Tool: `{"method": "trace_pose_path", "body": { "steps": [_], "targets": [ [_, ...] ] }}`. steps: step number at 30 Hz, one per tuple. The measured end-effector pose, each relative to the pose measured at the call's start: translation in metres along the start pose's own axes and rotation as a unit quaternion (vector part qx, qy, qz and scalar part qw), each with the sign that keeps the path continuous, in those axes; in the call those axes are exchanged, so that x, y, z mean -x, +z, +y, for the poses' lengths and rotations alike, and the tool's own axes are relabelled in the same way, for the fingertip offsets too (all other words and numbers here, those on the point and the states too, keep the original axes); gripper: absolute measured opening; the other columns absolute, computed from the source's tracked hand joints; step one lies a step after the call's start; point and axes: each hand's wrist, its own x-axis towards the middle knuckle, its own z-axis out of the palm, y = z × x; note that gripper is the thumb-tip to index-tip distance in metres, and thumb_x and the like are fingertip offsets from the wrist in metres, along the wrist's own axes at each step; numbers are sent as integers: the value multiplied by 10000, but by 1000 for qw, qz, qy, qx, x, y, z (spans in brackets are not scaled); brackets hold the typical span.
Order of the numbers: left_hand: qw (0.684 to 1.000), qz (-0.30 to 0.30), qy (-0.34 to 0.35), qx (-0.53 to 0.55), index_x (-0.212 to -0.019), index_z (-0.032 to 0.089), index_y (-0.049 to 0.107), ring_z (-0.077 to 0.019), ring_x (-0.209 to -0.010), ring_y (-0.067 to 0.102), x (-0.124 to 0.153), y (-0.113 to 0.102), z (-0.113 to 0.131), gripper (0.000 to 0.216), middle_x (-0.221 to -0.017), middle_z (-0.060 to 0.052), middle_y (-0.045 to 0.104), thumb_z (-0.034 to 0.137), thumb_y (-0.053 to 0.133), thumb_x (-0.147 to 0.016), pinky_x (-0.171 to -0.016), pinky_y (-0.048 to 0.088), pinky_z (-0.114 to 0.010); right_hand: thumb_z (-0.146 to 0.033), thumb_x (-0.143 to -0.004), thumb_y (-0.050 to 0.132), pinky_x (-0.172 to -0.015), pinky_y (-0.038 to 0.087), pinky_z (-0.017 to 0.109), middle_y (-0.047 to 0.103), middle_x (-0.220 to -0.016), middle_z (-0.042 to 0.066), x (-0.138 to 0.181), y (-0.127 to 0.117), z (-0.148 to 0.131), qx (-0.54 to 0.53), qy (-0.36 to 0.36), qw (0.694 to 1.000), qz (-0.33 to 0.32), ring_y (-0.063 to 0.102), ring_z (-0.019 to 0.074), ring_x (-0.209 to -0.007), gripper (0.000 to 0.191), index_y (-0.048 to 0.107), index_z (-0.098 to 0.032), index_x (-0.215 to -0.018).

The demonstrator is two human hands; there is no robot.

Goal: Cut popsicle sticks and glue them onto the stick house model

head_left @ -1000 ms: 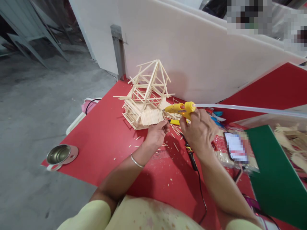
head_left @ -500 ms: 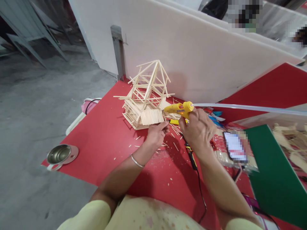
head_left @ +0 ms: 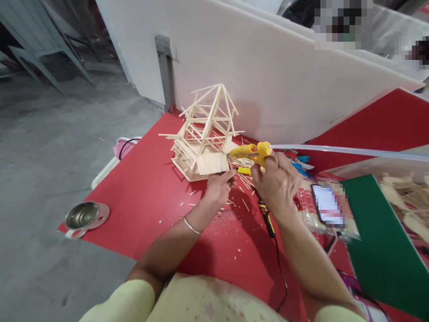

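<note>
Glue gun edges closer to the stick model

Compared with a second ago, the gun and the right hand have shifted slightly left, toward the model; over the last half-second they have hardly moved. The model looks unmoved. For the work, I judge this as settling on one spot: the nozzle now points at the upper right edge of the slatted panel on the model's front. Whether it touches the wood, I cannot tell.

The model stands on the red tabletop, near the white wall behind it, with an open roof frame above stacked sticks. At its front right corner, the left hand has thumb and fingertips pressed together by the panel's lower corner; anything between them is too small to make out.

Just right of the model, the right hand is wrapped around the gun's handle. A clear glue rod runs from the gun's back, away from the model.

Below the gun, beside the model, lie a yellow tool and loose sticks. Farther right of the model is a phone; well to its left stands a mug.
</note>
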Motion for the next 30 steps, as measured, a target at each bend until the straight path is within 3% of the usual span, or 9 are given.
{"method": "trace_pose_path", "body": {
  "steps": [12, 25, 30],
  "targets": [
    [1000, -10, 2, 4, -682, 129, 654, -86, -580, 561, -2, -4, -3, 249, -639, 2, 631, 196, 875, -587, -588, 435, -242, -302, -904, 514, -612, 252, 309, 596, -828, 53, 2, -1, 1, 31, -13, 999, 13, 424, 151, -684, 201, 625, -157, -988],
    [1000, -12, 0, 0, -686, 130, 667, -85, -582, 564, -4, -9, -6, 247, -636, 6, 630, 203, 881, -588, -583, 427, -238, -300, -900, 512, -619, 259, 310, 605, -864, 58, 0, -2, 0, 18, 1, 1000, 3, 428, 155, -694, 256, 613, -162, -1091],
    [1000, -14, 3, 6, -692, 128, 674, -81, -576, 555, -2, -8, -5, 245, -639, 7, 632, 197, 881, -580, -569, 415, -229, -320, -923, 494, -613, 254, 313, 605, -849, 56, 0, -2, 0, 19, 1, 1000, -2, 429, 155, -681, 223, 630, -168, -1012]
  ]
}}
